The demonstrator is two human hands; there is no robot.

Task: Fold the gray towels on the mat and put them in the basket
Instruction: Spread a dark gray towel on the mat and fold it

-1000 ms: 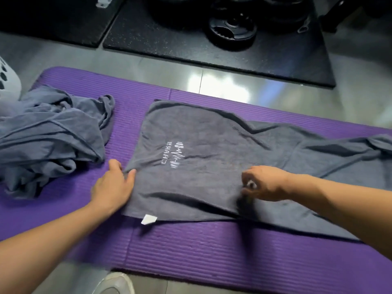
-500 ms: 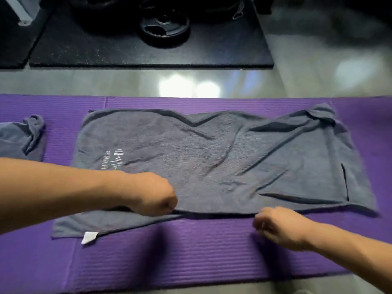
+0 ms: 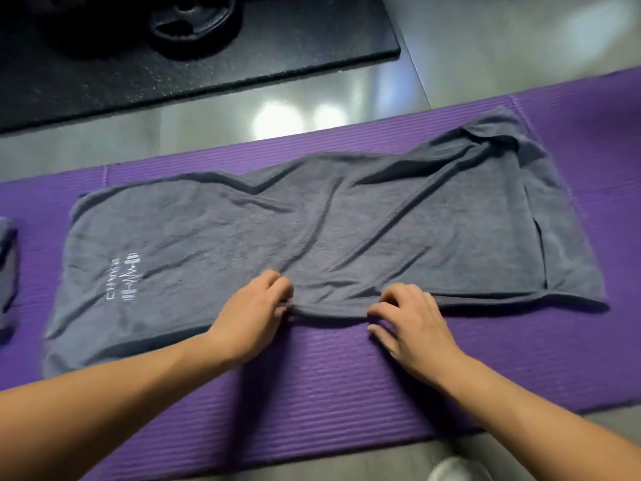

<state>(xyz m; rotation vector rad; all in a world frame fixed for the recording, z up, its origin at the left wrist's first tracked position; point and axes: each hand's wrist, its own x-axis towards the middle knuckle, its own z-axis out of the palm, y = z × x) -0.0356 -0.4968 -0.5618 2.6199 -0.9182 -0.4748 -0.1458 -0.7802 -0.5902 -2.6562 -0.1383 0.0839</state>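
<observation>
A gray towel [image 3: 312,234] with a white logo near its left end lies spread lengthwise across the purple mat [image 3: 329,383], wrinkled toward the right. My left hand [image 3: 253,314] and my right hand [image 3: 412,321] sit side by side at the middle of the towel's near edge. The fingers of both curl and pinch that edge, which bunches slightly between them. A second gray towel [image 3: 7,272] shows only as a sliver at the left edge of the mat. The basket is out of view.
Beyond the mat is shiny grey floor [image 3: 503,46], then a black rubber floor pad [image 3: 208,64] carrying a black weight plate [image 3: 194,26]. A white shoe tip [image 3: 458,470] shows at the bottom edge near the mat.
The view shifted right, so the towel pile and white basket left the frame. Both hands moved from separate spots to the middle of the towel's near edge and took hold of it.
</observation>
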